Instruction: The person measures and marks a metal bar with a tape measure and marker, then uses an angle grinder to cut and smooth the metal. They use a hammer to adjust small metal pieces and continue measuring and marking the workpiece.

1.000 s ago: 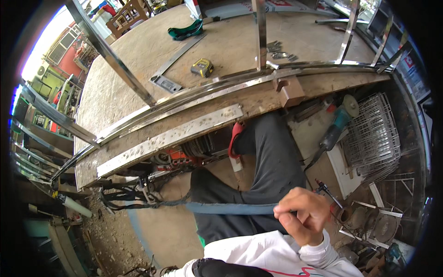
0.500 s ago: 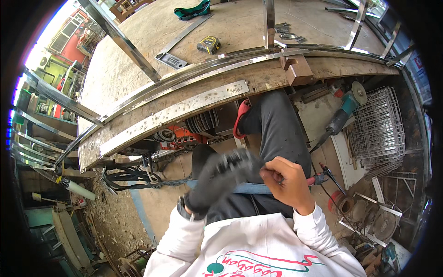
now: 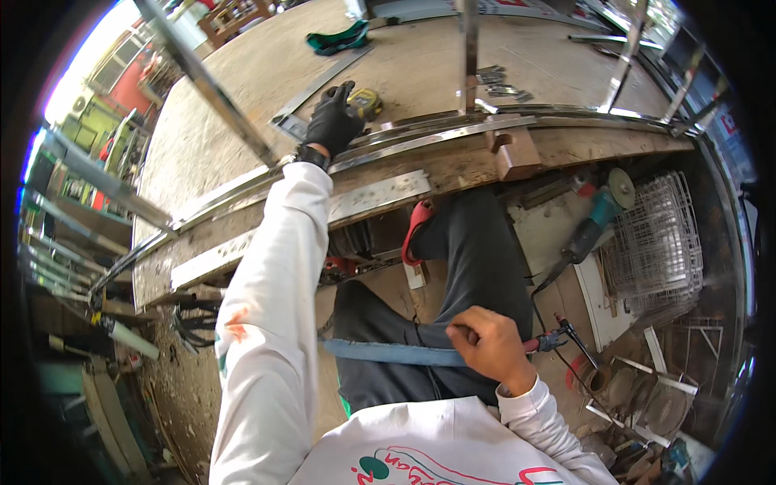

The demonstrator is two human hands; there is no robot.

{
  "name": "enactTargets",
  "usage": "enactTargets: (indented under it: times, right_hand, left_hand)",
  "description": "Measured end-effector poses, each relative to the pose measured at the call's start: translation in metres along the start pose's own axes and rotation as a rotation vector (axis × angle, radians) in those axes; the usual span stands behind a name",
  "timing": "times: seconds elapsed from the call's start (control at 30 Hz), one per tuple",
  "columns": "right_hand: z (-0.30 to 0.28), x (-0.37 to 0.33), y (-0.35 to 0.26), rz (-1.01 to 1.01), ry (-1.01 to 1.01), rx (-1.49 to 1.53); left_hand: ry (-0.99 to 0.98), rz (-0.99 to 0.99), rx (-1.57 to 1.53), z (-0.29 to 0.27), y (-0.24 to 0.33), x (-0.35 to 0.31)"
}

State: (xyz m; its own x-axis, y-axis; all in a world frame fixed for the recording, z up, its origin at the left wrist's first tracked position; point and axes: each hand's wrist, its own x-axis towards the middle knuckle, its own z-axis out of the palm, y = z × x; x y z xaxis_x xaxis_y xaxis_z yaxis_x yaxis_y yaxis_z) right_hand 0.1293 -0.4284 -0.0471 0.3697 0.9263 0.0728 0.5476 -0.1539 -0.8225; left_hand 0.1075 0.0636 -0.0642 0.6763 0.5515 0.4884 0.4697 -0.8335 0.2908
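My left hand (image 3: pixel 333 121), in a black glove, reaches over the metal frame to the bench top. Its fingers are apart, with a yellow and black tape measure (image 3: pixel 367 105) right beside them; whether they touch it I cannot tell. Under that hand lies a steel square (image 3: pixel 322 78), its head partly covered. Bare and curled, my right hand (image 3: pixel 491 343) hovers over my lap with thumb and fingers pressed together; what they hold, if anything, is hidden. A long blue strip (image 3: pixel 396 352) crosses my lap just below it.
Polished metal bars (image 3: pixel 208 85) rise from the frame along the bench edge. A brown metal block (image 3: pixel 516 155) sits on that edge. Green-strapped goggles (image 3: pixel 338 38) lie farther back. To the right are an angle grinder (image 3: pixel 596 212) and stacked wire racks (image 3: pixel 659 242).
My left hand has left the right hand above my lap and stretched forward to the tape measure. My right hand stays over my lap, slightly lower, still curled.
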Motion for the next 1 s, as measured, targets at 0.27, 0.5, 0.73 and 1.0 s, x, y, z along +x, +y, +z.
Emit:
enactTargets:
  times: [0.27, 0.5, 0.73, 1.0]
  right_hand:
    - [-0.012, 0.013, 0.008, 0.008, -0.05, 0.061]
    - [-0.039, 0.075, 0.017, 0.014, 0.044, 0.187]
    - [-0.069, 0.174, 0.033, -0.154, 0.372, -0.024]
    - [-0.042, 0.271, 0.053, -0.377, 0.237, -0.779]
  left_hand:
    - [-0.582, 0.227, 0.156, 0.009, -0.03, 0.062]
    - [-0.193, -0.45, -0.758, -0.045, -0.001, 0.018]
    - [-0.238, -0.671, -1.576, -0.047, 0.116, -0.105]
    - [-0.238, -0.191, -0.772, -0.052, 0.157, -0.185]
